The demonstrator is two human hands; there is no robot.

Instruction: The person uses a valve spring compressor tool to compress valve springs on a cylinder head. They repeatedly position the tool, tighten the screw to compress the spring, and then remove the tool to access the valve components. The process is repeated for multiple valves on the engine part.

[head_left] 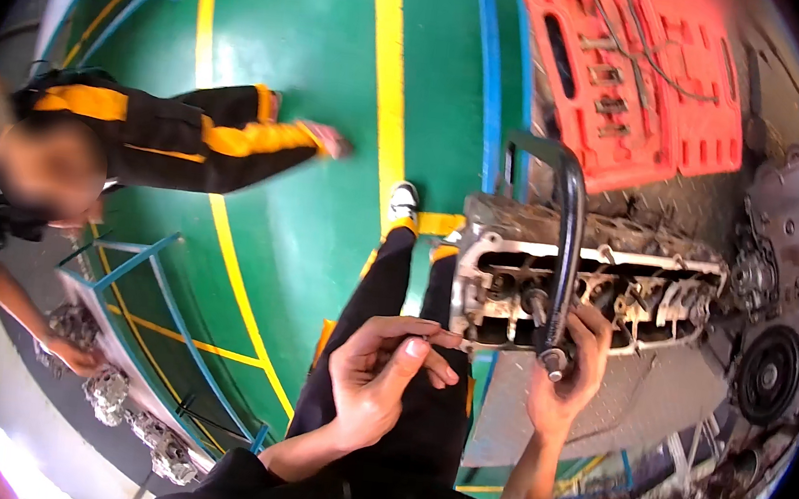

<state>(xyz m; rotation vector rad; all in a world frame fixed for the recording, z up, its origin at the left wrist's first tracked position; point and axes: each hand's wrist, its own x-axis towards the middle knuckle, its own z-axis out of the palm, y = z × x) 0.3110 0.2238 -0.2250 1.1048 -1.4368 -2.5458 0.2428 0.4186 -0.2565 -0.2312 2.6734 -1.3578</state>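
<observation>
At the far left a co-worker point(93, 138) in a black jacket with orange stripes leans over, one arm stretched out above the green floor point(310, 77) with its yellow lines, the other hand resting on greasy metal parts point(107, 390) laid out on a pale surface at the lower left. A blue-framed rack point(160, 294) stands just beside those parts.

Nearer the middle, the person's own black trousers and a shoe point(404, 197) show from above. The left hand point(378, 377) is raised in front of them, palm toward the camera, its fingers point(430, 334) curled loosely with the thumb pressed against the forefinger; whether something small is pinched there cannot be told.

To the right of it, the right hand point(572, 377) has its fingers clenched on the lower end of a black C-shaped clamp tool point(566, 237) (its bow arches up and over the casting). The tool sits over an oily cylinder head point(598, 288), which lies on a grey table point(634, 407) directly in front of the person, valve side up.

Behind the head lies an open red tool case point(655, 91) with sockets in its trays. At the far right sits a dark engine cover with a round pulley point(771, 367).
</observation>
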